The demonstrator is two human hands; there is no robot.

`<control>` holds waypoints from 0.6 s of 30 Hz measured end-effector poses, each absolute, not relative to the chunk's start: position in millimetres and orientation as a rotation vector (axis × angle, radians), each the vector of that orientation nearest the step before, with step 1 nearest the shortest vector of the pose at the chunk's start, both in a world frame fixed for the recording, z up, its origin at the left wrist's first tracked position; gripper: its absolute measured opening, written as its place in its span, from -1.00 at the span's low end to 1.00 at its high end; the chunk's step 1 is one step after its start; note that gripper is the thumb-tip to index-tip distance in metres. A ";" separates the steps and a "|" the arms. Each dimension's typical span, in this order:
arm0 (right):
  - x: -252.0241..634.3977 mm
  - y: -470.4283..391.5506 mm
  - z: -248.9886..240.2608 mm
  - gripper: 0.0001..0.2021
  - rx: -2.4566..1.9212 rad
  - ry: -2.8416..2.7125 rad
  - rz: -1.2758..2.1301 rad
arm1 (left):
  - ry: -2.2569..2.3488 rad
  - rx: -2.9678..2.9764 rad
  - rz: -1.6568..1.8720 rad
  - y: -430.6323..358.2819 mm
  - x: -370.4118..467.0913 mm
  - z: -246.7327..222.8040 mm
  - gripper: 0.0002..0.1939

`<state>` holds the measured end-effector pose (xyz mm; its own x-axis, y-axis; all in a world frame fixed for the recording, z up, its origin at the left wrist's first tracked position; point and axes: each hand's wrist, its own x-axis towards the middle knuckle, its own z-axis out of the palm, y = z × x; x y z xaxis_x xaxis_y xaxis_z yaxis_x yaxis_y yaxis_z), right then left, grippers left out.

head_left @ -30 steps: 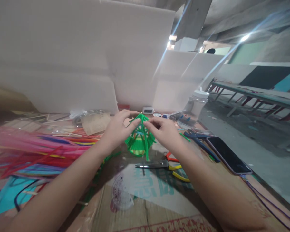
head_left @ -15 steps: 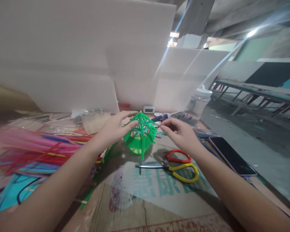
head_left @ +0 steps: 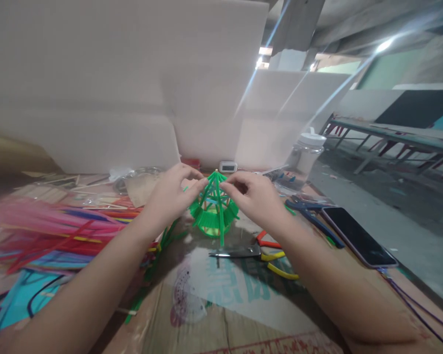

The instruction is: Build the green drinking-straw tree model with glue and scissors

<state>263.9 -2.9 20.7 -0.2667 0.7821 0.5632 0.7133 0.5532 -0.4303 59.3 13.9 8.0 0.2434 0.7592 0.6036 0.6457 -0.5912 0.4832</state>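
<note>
A small pavilion-like model (head_left: pixel 211 220) of green fuzzy pipe cleaners over thin wooden sticks stands upright in the middle, with a cone of strips rising to a tip. My left hand (head_left: pixel 175 191) pinches the left side of its pointed roof between thumb and finger. On the right side, the thumb and fingertips of my right hand (head_left: pixel 256 196) close on the roof strips just below the tip. One long green strip hangs down the model's front. Scissors (head_left: pixel 239 252) with red and yellow handles lie in front of it, partly covered by my right forearm.
Bundles of coloured pipe cleaners (head_left: pixel 59 221) spread over the left side. Dark blue pliers (head_left: pixel 313 221), a phone (head_left: pixel 358 236) and a clear bottle (head_left: pixel 306 155) are at right. A protractor (head_left: pixel 188 300) lies in front; a small digital clock (head_left: pixel 228 166) stands behind.
My right hand has moved left and in to the roof. The blue-handled pliers now lie beside the phone. My left hand has shifted slightly along the roof.
</note>
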 end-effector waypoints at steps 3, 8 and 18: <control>280.1 1.5 19.4 -0.84 -1.196 -1.930 0.220 | 1.366 2.343 1.299 11.9 55.5 11.4 -0.77; 299.1 7.3 8.8 -0.86 -1.192 -1.932 0.389 | 1.272 2.618 1.199 1.1 53.4 18.0 -0.85; 296.7 13.7 -4.7 -0.83 -1.181 -1.949 0.537 | 1.407 3.132 0.984 -13.9 69.9 8.2 -0.79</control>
<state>296.7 13.7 -4.7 -0.2652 0.8768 0.4011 0.5476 0.4794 -0.6858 69.9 -13.9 8.2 0.5588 0.5445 0.6256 0.7743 -0.6126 -0.1584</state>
